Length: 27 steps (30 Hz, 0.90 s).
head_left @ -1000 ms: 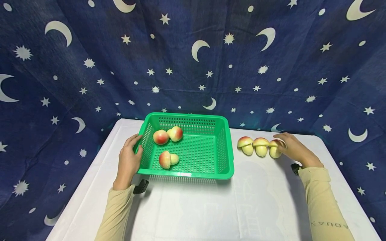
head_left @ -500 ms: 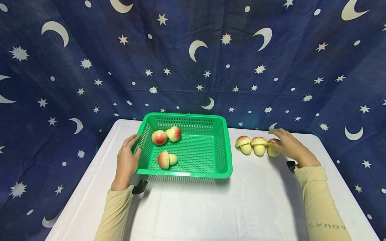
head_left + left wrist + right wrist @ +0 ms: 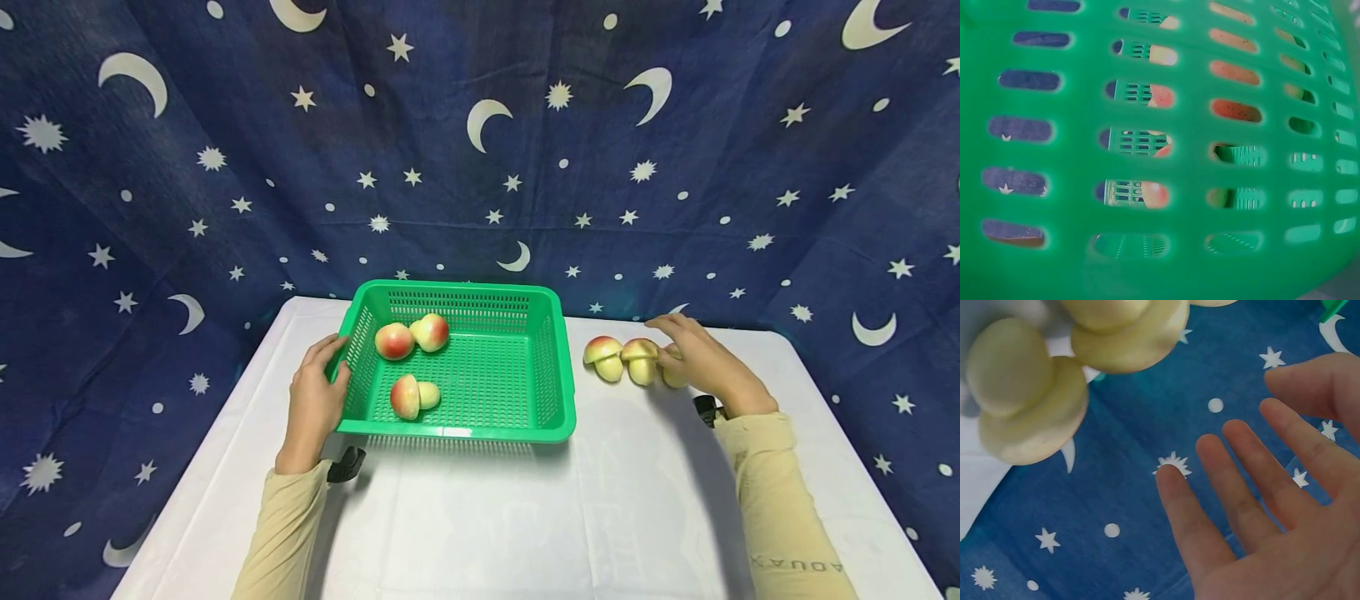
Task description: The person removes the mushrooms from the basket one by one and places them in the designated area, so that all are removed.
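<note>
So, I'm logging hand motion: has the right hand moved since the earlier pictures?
Yes: the right hand has moved left, toward the green basket, in the head view.

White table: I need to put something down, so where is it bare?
The widest patch is the white table in front of the green basket, between the sleeves. The basket's right half is bare. Crowded: its left half, holding three mushrooms, and the table beyond its right side, where the right hand is at the mushroom row.
</note>
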Available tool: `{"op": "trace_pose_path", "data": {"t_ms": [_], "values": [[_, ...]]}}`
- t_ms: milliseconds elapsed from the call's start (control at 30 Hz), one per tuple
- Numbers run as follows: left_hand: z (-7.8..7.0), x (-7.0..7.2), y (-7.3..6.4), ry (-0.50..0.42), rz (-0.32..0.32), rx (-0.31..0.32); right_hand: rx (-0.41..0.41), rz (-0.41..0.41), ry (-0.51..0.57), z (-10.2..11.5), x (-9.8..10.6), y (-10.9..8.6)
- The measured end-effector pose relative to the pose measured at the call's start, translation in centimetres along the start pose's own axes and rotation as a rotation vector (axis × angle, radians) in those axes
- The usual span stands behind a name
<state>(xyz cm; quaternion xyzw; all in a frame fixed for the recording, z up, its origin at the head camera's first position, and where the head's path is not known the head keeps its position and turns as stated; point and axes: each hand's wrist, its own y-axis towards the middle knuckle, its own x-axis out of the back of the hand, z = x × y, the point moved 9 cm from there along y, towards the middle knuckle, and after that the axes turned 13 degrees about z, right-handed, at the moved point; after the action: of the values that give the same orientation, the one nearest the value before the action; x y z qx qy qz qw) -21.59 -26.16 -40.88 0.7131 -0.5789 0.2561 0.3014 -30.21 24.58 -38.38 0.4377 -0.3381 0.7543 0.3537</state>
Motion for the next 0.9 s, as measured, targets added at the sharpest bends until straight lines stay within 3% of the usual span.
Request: {"op": "trace_pose_path", "data": {"t_ms": [300, 667, 900], "values": [[0.0, 0.0, 0.1, -0.006, -0.001, -0.003, 0.058, -0.047, -0.037, 2.4, 0.3, 0.3], [0.0, 0.0, 0.0, 0.0, 0.006, 0.001, 0.097, -0.045, -0.056, 4.5, -0.1, 0.3], [-0.1, 0.1, 0.0, -0.004, 0.006, 0.006, 0.067, -0.055, -0.049, 5.4, -0.6, 0.6]]}}
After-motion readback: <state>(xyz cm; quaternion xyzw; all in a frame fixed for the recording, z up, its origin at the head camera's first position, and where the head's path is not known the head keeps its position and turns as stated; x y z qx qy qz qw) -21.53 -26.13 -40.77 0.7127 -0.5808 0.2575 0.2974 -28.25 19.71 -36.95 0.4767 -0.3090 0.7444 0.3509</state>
